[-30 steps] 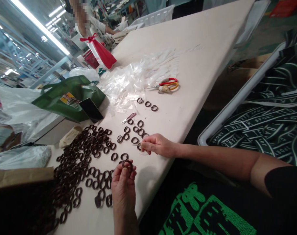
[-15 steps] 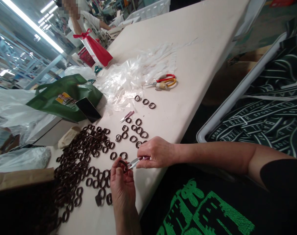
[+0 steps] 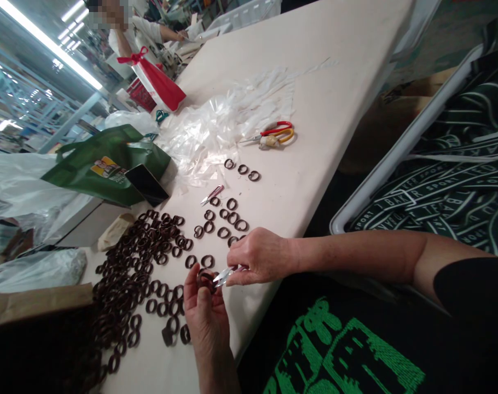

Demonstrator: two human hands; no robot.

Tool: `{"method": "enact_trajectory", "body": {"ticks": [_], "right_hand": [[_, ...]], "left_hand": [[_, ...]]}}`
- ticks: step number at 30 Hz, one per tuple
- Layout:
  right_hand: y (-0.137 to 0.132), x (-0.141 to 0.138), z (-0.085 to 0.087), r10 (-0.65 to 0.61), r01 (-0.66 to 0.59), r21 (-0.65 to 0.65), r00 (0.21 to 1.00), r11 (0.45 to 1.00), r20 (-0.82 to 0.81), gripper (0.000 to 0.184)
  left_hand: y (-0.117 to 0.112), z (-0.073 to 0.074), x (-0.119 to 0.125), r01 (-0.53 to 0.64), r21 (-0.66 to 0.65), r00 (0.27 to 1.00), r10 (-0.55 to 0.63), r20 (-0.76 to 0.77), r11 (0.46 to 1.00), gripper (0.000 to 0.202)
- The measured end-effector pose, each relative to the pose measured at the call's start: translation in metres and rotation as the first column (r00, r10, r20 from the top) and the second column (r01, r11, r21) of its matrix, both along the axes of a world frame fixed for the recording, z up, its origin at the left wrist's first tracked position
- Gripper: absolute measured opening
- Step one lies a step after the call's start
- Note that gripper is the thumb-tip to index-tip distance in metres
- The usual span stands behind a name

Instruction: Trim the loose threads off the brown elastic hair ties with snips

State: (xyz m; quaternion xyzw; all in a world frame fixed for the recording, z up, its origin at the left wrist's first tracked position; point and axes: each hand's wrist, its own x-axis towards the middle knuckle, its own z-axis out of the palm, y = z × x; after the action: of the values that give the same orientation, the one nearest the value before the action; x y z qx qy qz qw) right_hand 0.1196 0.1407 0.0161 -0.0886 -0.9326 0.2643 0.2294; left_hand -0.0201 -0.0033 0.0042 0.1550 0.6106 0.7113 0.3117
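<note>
Between the thumb and fingers of my left hand (image 3: pixel 208 314) is a dark brown loop (image 3: pixel 206 279), a small ring of band material. My right hand (image 3: pixel 258 257) is closed around thread snips (image 3: pixel 223 277), whose blades point left and meet the loop's right edge. Left of my hands spreads a heap of similar brown loops (image 3: pixel 138 262). Several single loops (image 3: pixel 232 217) lie beyond my right hand. A second pair of snips (image 3: pixel 213 195) rests on the table among them.
Red-and-yellow-handled scissors (image 3: pixel 276 135) lie beside clear plastic strips (image 3: pixel 216 126). A green bag (image 3: pixel 117 164), a dark phone (image 3: pixel 147 185) and a cardboard box (image 3: pixel 41 301) stand left. At right, a bin (image 3: pixel 351 208) holds printed dark bands. A person (image 3: pixel 146 33) sits at the far end.
The loop has turned in my left fingers and shows more of its opening. The snips' blades appear a little wider apart at its edge. The far person's arm has risen slightly.
</note>
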Motion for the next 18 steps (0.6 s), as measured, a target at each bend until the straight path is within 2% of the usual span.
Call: {"method": "enact_trajectory", "body": {"ticks": [5, 13, 18], "right_hand": [[-0.001, 0.002, 0.012, 0.009, -0.010, 0.010, 0.994, 1.000, 0.107, 0.044], [-0.003, 0.004, 0.022, 0.016, -0.018, 0.012, 0.983, 1.000, 0.185, 0.042], [-0.002, 0.003, 0.023, 0.016, -0.027, 0.054, 0.981, 0.998, 0.195, 0.041]], "left_hand": [[-0.003, -0.001, 0.003, 0.016, 0.010, 0.993, -0.014, -0.116, 1.000, 0.049], [-0.005, 0.004, 0.011, 0.093, 0.003, 0.957, -0.089, -0.275, 0.996, 0.048], [-0.005, 0.001, 0.012, 0.053, -0.030, 0.969, -0.059, -0.240, 0.998, 0.045]]}}
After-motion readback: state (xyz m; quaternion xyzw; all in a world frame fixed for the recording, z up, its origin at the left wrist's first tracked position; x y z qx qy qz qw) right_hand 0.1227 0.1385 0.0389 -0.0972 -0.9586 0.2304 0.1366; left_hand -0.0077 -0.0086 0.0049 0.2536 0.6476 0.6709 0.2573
